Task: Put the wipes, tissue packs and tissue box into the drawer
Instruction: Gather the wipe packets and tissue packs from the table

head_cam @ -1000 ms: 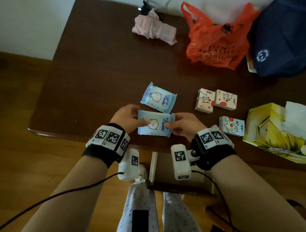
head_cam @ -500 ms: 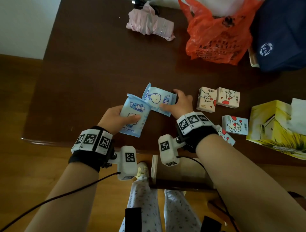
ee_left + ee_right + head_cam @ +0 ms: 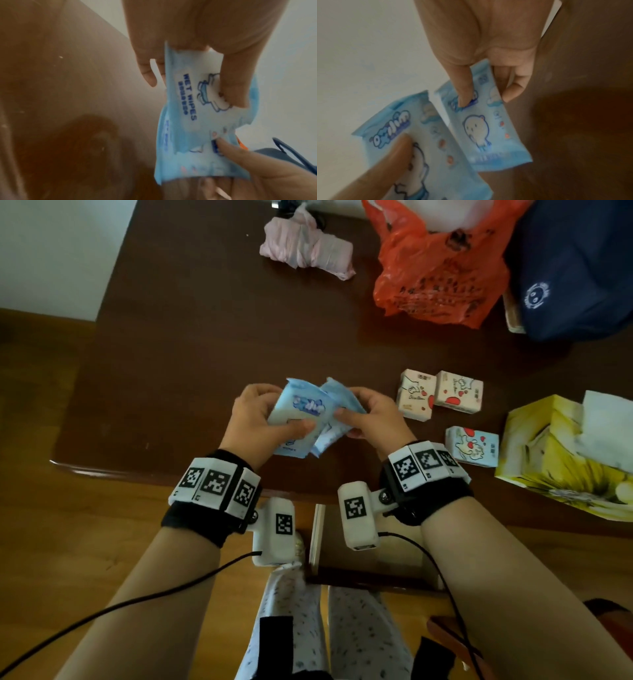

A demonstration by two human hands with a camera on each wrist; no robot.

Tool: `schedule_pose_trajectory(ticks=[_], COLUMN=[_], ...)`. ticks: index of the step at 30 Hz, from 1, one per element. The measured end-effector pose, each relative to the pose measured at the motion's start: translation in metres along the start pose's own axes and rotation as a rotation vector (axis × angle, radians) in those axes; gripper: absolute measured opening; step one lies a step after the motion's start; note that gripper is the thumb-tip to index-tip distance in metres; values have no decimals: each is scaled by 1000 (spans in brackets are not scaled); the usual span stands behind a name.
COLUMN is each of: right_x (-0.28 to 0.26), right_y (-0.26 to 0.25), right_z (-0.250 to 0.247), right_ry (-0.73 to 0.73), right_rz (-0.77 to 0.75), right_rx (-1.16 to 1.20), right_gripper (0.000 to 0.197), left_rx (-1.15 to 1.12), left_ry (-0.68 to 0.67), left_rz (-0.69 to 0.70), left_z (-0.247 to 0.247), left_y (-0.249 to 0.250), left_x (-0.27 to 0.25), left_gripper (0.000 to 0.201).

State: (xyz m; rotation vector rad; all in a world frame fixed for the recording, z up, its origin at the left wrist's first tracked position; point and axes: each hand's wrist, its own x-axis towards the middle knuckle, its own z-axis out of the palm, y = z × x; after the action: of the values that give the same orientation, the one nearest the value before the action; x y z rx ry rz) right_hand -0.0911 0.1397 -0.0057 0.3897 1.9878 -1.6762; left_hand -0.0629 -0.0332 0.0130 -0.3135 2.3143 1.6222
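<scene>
Two light-blue wet wipes packs are held up above the dark wooden table (image 3: 171, 371). My left hand (image 3: 274, 414) grips one wipes pack (image 3: 303, 409) (image 3: 187, 121) between thumb and fingers. Right beside it, my right hand (image 3: 363, 416) pinches the second wipes pack (image 3: 337, 398) (image 3: 488, 128), and the two packs touch. Three small tissue packs (image 3: 416, 398) (image 3: 459, 397) (image 3: 472, 445) lie on the table to the right. The yellow tissue box (image 3: 555, 460) stands at the right edge. The open drawer (image 3: 373, 563) shows below the table's front edge.
An orange plastic bag (image 3: 435, 268), a pink bundle (image 3: 308, 254) and a navy bag (image 3: 575, 268) lie at the back of the table. My legs (image 3: 308, 628) are under the drawer front. Wooden floor lies to the left.
My right hand has lifted the second wipes pack off the table and brought it against the pack in my left hand. Both hands now meet above the table's front.
</scene>
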Motion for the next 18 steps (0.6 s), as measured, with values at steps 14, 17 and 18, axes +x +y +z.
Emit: schedule_pose_trajectory(ticks=[14, 17, 18], right_x=[-66, -73, -75], right_y=[38, 58, 64], right_z=[-95, -125, -132], right_ry=[143, 358, 372], right_rz=[-124, -166, -148], right_rx=[-40, -288, -365], right_gripper=[19, 21, 24], left_rx=[-469, -525, -547], left_ry=[-108, 25, 56], left_rz=[-307, -337, -348], left_z=[95, 109, 113], left_y=[8, 1, -2], left_x=[-51, -58, -61], left_gripper=[45, 51, 53])
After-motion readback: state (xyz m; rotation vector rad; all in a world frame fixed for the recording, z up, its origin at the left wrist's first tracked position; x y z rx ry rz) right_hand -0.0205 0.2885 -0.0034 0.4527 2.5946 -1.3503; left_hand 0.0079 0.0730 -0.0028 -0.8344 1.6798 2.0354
